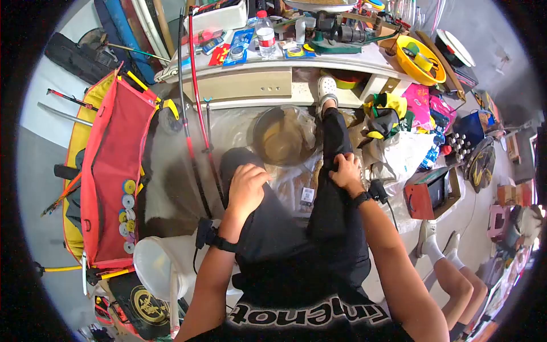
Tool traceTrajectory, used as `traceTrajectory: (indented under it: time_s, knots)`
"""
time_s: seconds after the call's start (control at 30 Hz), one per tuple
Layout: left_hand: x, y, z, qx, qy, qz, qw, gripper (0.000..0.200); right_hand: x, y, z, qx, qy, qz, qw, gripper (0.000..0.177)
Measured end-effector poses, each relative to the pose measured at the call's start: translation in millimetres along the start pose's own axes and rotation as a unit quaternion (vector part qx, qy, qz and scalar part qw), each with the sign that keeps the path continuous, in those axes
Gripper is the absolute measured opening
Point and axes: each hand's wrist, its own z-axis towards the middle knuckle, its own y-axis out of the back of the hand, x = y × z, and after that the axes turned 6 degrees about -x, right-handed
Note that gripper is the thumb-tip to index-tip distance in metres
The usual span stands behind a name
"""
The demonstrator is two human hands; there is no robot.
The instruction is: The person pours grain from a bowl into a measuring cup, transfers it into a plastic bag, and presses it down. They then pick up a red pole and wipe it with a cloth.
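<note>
My left hand (248,185) lies on the left knee of my black trousers (279,222), its fingers stretched over the cloth and holding nothing. On the other knee rests my right hand (346,170), fingers somewhat apart and also without anything in it. Each wrist wears a black strap with a small device. Between my legs stands a round dark basin (263,134) with something brownish inside and clear plastic at its edge. A small white label (307,196) lies on the plastic sheet below it. My shoe (327,86) is propped against the low cabinet.
Ahead, a cluttered white desk (213,71) bears a water bottle (265,34) and a yellow basin (413,57). Two long rods (194,80) lean on it. A red open bag (117,171) and white bucket (156,265) stand left; bags (404,154), a box and another person's legs (450,273), right.
</note>
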Motion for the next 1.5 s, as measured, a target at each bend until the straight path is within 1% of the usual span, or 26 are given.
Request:
traceTrajectory:
  time_s: [0.1,0.4,0.47,0.5,0.53,0.6,0.63,0.7,0.73,0.77,0.8,0.83,0.87,0.9,0.93,0.97,1.03,1.1,1.13,1.17,1.23,1.27,1.3,1.33,1.4,1.5]
  knots:
    - [-3,-4,2,0.007,0.006,0.009,1.000,0.018,2,-6,-1,0.024,-0.012,0.009,1.000,0.044]
    - [-3,-6,6,-0.001,0.030,0.031,0.999,0.017,-3,-22,18,0.045,-0.029,0.012,0.999,0.042]
    - [0,-6,3,0.015,0.043,0.029,0.999,0.017,-2,-16,18,0.052,-0.020,0.018,0.998,0.042]
    - [-1,-5,4,0.002,0.041,0.029,0.999,0.017,-4,-16,19,0.055,-0.015,0.026,0.998,0.041]
    - [-3,-3,5,0.010,0.046,0.030,0.998,0.016,-8,-15,23,0.045,-0.008,0.021,0.999,0.041]
    - [-3,-2,4,0.016,0.053,0.028,0.998,0.016,-20,-10,36,0.080,0.038,0.051,0.995,0.041]
    - [-4,-1,4,0.007,0.053,0.026,0.998,0.016,-25,-2,51,0.074,0.042,0.046,0.995,0.041]
    - [-6,2,4,0.008,0.063,0.017,0.998,0.017,-37,21,90,0.186,0.017,0.171,0.967,0.044]
    - [-3,2,2,0.006,0.059,0.015,0.998,0.017,-45,31,112,0.145,0.082,0.211,0.963,0.044]
    - [-3,3,2,0.000,0.059,0.014,0.998,0.017,-35,60,121,0.035,0.130,0.255,0.957,0.041]
    - [-3,6,3,0.007,0.064,0.013,0.998,0.017,-42,80,154,0.095,0.103,0.317,0.938,0.035]
    - [-3,7,2,0.014,0.070,0.012,0.997,0.017,-42,106,176,0.032,0.140,0.245,0.959,0.029]
    - [-1,4,0,0.000,0.071,0.021,0.997,0.017,-36,131,195,-0.009,0.130,0.281,0.951,0.028]
    - [0,4,0,-0.005,0.072,0.021,0.997,0.017,-49,152,230,-0.099,0.315,0.142,0.933,0.032]
    - [1,5,0,0.000,0.078,0.021,0.997,0.018,-25,181,238,-0.071,0.173,0.361,0.914,0.032]
    - [1,7,1,0.005,0.084,0.021,0.996,0.018,1,215,241,-0.037,0.020,0.555,0.831,0.032]
    - [2,8,2,0.004,0.084,0.022,0.996,0.018,14,252,282,-0.006,0.029,0.620,0.784,0.028]
    - [3,10,2,0.005,0.085,0.024,0.996,0.018,91,284,237,-0.030,0.039,0.660,0.749,0.028]
    - [4,10,1,0.017,0.089,0.025,0.996,0.017,93,287,276,0.021,0.013,0.664,0.747,0.033]
    - [5,10,1,0.029,0.092,0.026,0.995,0.017,88,281,304,0.023,0.016,0.664,0.747,0.033]
    - [6,11,-1,0.021,0.095,0.033,0.995,0.017,100,273,328,0.018,-0.024,0.673,0.739,0.040]
    - [7,13,-2,0.022,0.097,0.029,0.995,0.017,105,267,338,0.009,-0.035,0.663,0.748,0.045]
    - [9,13,-4,0.025,0.098,0.025,0.995,0.017,108,263,344,0.013,-0.034,0.663,0.748,0.045]
    - [12,11,-7,0.003,0.092,0.029,0.995,0.017,111,261,351,0.032,-0.053,0.674,0.737,0.045]
    - [14,14,-8,0.001,0.098,0.030,0.995,0.017,118,255,362,0.054,-0.073,0.683,0.724,0.045]
    - [20,16,-9,0.003,0.108,0.030,0.994,0.015,127,248,372,-0.016,-0.165,0.722,0.672,0.043]
